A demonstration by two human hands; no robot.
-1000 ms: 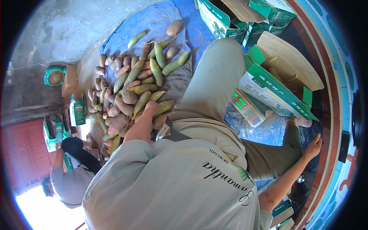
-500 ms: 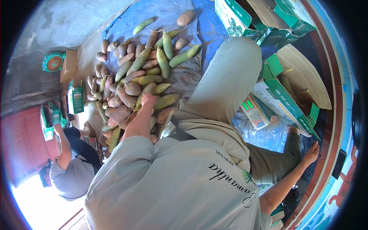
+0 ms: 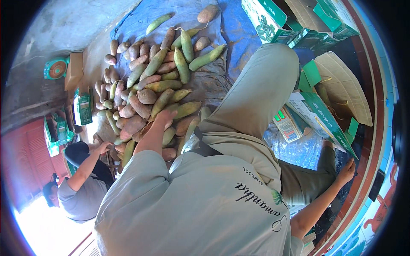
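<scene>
Left hand (image 3: 164,117) was at the root pile (image 3: 147,96), just beside a green root (image 3: 188,109); selection appeared under way, calling next for a secure grip. Either hand's finger closure could not be told. Right hand (image 3: 347,171) stayed near the carton (image 3: 323,118); a co-worker's hand (image 3: 103,148) had left the far boxes (image 3: 50,143).

Daylight, moderate overall; main source at lower left, a burnt-out white patch (image 3: 38,230) with violet haze over the red panel (image 3: 25,166). Wall (image 3: 72,32): cool, pale upper part, dim lower part. Roots (image 3: 140,107): evenly lit, soft shadows in the gaps. Sheet (image 3: 279,150): whitish sheen near the scale (image 3: 289,131). Centre: reasonably sharp. Fisheye rim: black vignette, softened detail, tiles (image 3: 386,91) bowed.
</scene>
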